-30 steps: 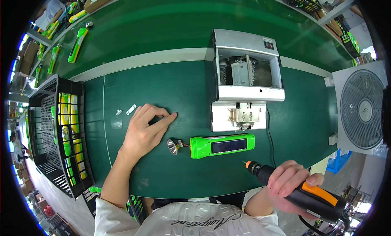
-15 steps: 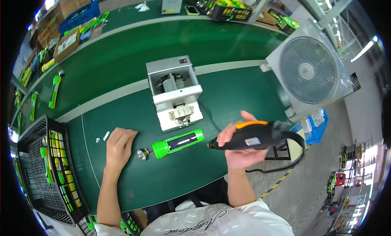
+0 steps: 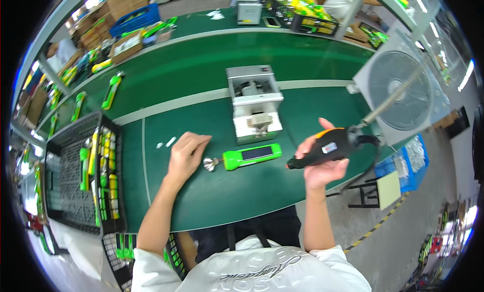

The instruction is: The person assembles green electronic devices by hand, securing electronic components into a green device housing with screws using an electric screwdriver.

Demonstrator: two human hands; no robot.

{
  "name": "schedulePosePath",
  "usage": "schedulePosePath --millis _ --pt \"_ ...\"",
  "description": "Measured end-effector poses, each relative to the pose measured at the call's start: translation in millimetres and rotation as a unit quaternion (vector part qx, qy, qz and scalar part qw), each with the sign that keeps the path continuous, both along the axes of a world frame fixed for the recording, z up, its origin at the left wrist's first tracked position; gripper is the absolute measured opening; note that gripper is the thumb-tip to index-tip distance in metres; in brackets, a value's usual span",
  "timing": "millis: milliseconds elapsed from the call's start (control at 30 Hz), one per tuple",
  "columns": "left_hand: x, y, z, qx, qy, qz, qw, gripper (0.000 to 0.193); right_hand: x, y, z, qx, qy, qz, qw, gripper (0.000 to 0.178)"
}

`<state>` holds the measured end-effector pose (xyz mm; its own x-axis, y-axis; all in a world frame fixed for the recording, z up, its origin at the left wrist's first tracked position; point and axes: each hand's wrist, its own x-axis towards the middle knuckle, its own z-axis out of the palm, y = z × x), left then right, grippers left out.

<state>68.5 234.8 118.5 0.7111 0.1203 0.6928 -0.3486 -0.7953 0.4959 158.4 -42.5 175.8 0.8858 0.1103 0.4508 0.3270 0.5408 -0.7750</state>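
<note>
At the far left, a black crate (image 3: 63, 201) filled with green and yellow flashlights is set against the left edge of the green table (image 3: 212, 201). Beside it, a thin white line (image 3: 145, 161) is drawn down the table top. Past the line, two small white bits (image 3: 171, 141) are seen. Next to them the left hand (image 3: 184, 153) is rested, its fingers bent and the thumb and first finger brought close; whether anything is pinched cannot be told. A shiny lamp head (image 3: 209, 164) is laid just beside that hand, by the wide end of the green flashlight (image 3: 253, 155), which is placed on its side with its dark panel turned up. Behind the flashlight a gray machine (image 3: 254, 103) is stood. A wide stretch of green is left between the flashlight and the near edge. To the right, a black power driver (image 3: 327, 147) is gripped by the right hand (image 3: 322, 173), fingers wrapped around it. Its tip is pointed left, near the flashlight's narrow end but apart. Beyond, a fan (image 3: 401, 90) is seen.
</note>
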Motion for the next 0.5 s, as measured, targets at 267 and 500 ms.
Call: schedulePosePath --millis 267,500 --pt "-8 -27 11 0.028 -0.014 -0.074 0.997 0.025 2 0 -3 0.039 -0.111 0.093 0.989 0.09" --pt "12 -48 37 0.097 -0.02 -0.143 0.985 0.029 11 -1 11 0.068 -0.051 0.086 0.993 0.076"
